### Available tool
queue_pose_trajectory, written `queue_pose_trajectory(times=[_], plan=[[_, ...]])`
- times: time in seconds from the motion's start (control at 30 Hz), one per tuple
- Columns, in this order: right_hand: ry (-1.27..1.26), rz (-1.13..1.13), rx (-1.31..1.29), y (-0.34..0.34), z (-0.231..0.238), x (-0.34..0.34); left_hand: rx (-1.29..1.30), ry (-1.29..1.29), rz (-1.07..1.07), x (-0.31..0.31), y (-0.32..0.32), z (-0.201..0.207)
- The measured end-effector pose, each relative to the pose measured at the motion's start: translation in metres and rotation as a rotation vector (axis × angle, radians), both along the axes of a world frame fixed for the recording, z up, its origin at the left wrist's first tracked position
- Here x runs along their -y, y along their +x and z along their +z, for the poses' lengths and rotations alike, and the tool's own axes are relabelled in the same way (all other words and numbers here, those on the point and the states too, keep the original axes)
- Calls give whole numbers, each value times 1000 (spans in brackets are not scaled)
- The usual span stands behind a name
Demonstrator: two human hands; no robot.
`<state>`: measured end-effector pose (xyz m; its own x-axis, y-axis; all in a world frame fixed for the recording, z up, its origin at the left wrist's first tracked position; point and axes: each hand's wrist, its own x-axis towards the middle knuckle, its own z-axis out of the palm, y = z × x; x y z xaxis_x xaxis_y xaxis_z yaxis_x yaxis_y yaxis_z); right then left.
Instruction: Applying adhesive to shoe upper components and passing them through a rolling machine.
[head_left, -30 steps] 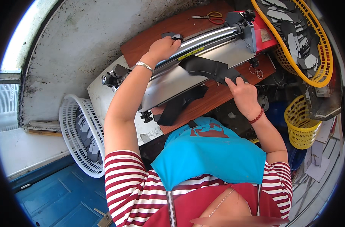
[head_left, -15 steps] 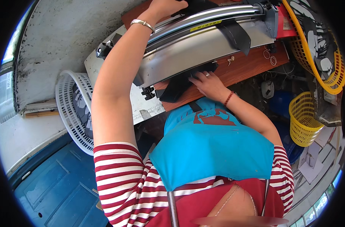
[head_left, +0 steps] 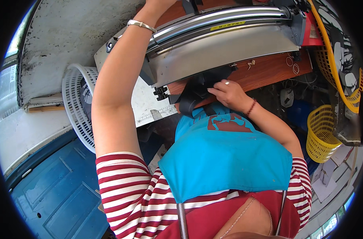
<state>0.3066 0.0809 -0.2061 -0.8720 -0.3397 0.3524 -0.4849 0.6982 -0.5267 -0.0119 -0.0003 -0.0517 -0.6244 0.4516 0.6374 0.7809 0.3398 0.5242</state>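
My left arm reaches over the left end of a machine with a long shiny roller (head_left: 181,32) and a sloping metal plate (head_left: 221,51). The upper edge cuts off my left hand (head_left: 159,4), so its fingers do not show. A black piece (head_left: 189,5) lies beyond the roller near it. Below the plate, my right hand (head_left: 231,96) is closed, thumb and fingers pinched at the edge of black flexible pieces (head_left: 195,91). One of these curls over the front edge of the reddish-brown board (head_left: 265,73), close to my blue apron.
A white basket (head_left: 76,107) with dark cut pieces stands at the left. At the upper right is a yellow-rimmed basket (head_left: 328,51) of black and white pieces; a yellow basket (head_left: 320,131) sits lower. Thin rings (head_left: 294,67) lie on the board. A blue door (head_left: 62,187) is at lower left.
The black strip that lay over the metal plate is gone from there. My left hand has gone farther up, mostly out of view. By my right hand, a black piece now curls over the board's edge.
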Motion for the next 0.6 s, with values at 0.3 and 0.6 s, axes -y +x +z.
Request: queue_pose_trajectory(times=[0.3,0.6], plan=[[334,-444,-217,20,114,-69,-5,-776,-167,5,16,-52],[396,-480,-241,-36,87,-57,389,-920,-123,-15,20,-47]])
